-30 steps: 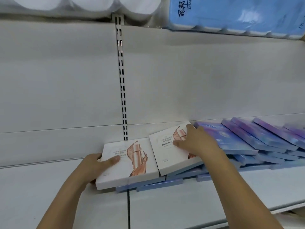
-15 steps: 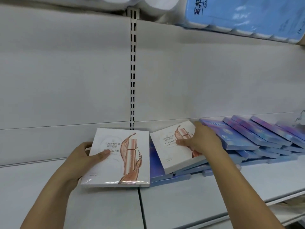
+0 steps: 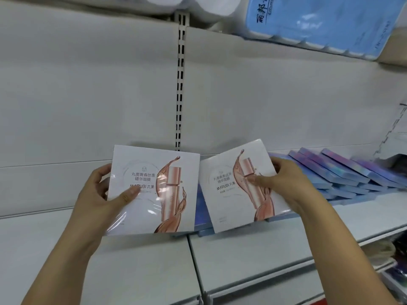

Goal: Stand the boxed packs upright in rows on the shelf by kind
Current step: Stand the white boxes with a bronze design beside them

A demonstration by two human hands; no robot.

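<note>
Two flat white boxed packs with a rose-gold bottle print are held up facing me. My left hand [image 3: 100,194] grips the left white pack [image 3: 169,208] by its left edge, thumb on the front. My right hand [image 3: 284,183] grips the right white pack [image 3: 229,194] by its right edge, and this pack is tilted. Both are raised off the white shelf [image 3: 143,267]. Behind them, several blue-purple boxed packs [image 3: 334,175] lie flat and overlapping in a slanted row toward the right, partly hidden by the white packs.
A slotted upright strip [image 3: 180,84] runs down the white back panel. On the shelf above sit white rolls [image 3: 191,5] and a blue wrapped multipack [image 3: 319,20]. Dark items show on a lower shelf at the right edge [image 3: 396,269].
Both white packs have been lifted off the blue packs and turned upright to face me. My right hand moved from on top of its pack to gripping its right edge.
</note>
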